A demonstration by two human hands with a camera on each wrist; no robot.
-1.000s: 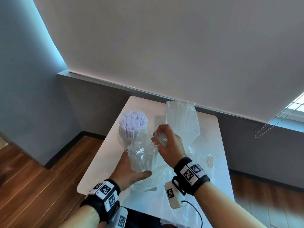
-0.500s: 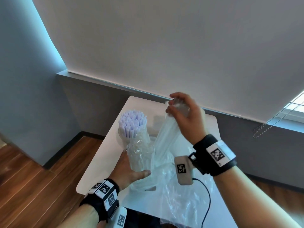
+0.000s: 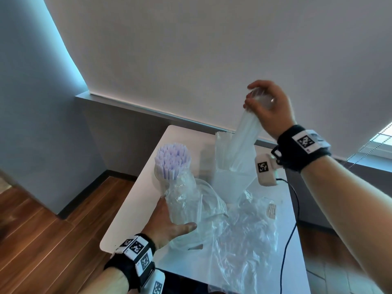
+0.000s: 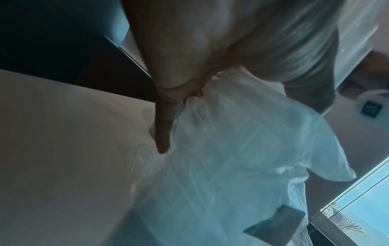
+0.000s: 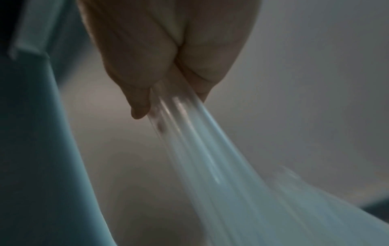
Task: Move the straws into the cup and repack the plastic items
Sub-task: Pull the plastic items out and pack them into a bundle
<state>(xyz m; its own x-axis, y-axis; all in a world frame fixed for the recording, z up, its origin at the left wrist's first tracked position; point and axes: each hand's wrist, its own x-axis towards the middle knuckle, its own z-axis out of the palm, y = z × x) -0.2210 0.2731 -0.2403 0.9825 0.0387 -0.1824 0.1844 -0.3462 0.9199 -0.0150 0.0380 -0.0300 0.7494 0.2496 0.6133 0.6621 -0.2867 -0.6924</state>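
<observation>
A bundle of pale lilac straws (image 3: 172, 161) stands upright in a clear cup at the back left of the white table (image 3: 127, 211). My left hand (image 3: 169, 221) grips a clear cup-shaped item wrapped in crinkled plastic (image 3: 183, 198) just in front of the straws. In the left wrist view a finger (image 4: 162, 133) lies against that plastic wrap (image 4: 231, 158). My right hand (image 3: 263, 102) is raised high over the back of the table. It pinches the gathered top of a long clear plastic bag (image 3: 244, 141), which hangs taut below it. The right wrist view shows fingers (image 5: 139, 106) closed on the stretched film (image 5: 200, 141).
A large crumpled clear bag (image 3: 250, 234) with a small label (image 3: 272, 211) covers the near right of the table. A black cable (image 3: 290, 219) hangs from my right wrist. Behind the table are a grey wall and a sill (image 3: 148, 109). Wooden floor (image 3: 42, 230) lies to the left.
My right hand left the top of the wrapped item and rose up and to the right, drawing the clear bag taut with it. The left hand has kept its grip and place.
</observation>
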